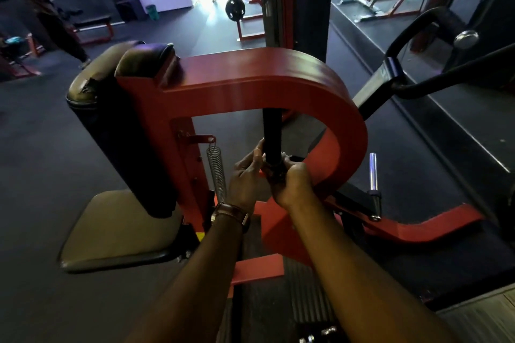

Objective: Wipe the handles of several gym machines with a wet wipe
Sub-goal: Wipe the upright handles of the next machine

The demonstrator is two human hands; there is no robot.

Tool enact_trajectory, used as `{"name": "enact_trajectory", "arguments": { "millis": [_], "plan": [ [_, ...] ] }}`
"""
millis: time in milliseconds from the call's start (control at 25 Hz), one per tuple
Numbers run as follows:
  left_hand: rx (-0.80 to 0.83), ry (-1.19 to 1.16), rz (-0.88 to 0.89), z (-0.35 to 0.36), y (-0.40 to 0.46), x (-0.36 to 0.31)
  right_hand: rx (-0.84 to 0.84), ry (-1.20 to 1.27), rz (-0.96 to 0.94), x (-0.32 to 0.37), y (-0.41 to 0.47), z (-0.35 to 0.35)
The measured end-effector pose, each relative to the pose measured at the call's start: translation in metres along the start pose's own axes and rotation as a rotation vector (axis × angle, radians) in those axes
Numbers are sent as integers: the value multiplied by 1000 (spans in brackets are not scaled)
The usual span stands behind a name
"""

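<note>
both hands are working at the lower end of the black upright handle (272, 133) inside the red machine frame (278, 86), the right hand (289, 181) curling its grip around the base, the left hand (245, 175) resting fingers alongside, the wet wipe not visible between them, and next they'd likely be needing to slide up the bar.
</note>
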State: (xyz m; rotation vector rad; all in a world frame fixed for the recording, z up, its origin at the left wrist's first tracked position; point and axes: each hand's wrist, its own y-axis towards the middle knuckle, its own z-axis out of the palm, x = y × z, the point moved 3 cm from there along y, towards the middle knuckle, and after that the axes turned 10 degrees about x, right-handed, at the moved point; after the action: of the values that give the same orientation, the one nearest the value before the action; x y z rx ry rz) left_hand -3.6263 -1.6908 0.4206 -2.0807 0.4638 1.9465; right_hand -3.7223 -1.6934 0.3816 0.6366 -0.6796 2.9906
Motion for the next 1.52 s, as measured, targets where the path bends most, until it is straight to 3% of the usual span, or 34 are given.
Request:
{"name": "enact_trajectory", "arguments": {
  "millis": [40,200,360,440,520,640,800,1000,1280,1440,1520],
  "plan": [
    [-8,1,7,1,-1,-2,16,67,41,0,-4,0],
    [-21,-7,33,-5,-8,3,57,-70,60,1,-25,2],
    [-69,-88,8,-14,-20,27,-53,-384,-180,29,-31,-7],
    [-99,-138,-27,-13,-30,38,-86,-469,-204,25,-29,-15],
    [-133,-217,-79,-12,-40,45,-89,-426,-158,4,-37,-20],
    [-127,-267,-108,-14,-60,51,-51,-569,-98,-29,-52,-34],
    [-111,-224,-93,-24,-92,58,12,-518,-109,-56,-78,-41],
    [-262,-221,-155,-55,-131,75,38,-533,-139,-94,-117,-30],
    [-465,-546,-192,-127,-219,63,-4,-725,-171,-161,-165,-4],
    [-562,-728,-171,-164,-267,59,237,-857,-41,-213,-187,9],
    [-584,-685,-135,-179,-296,51,394,-917,87,-242,-205,18]
  ]
}}
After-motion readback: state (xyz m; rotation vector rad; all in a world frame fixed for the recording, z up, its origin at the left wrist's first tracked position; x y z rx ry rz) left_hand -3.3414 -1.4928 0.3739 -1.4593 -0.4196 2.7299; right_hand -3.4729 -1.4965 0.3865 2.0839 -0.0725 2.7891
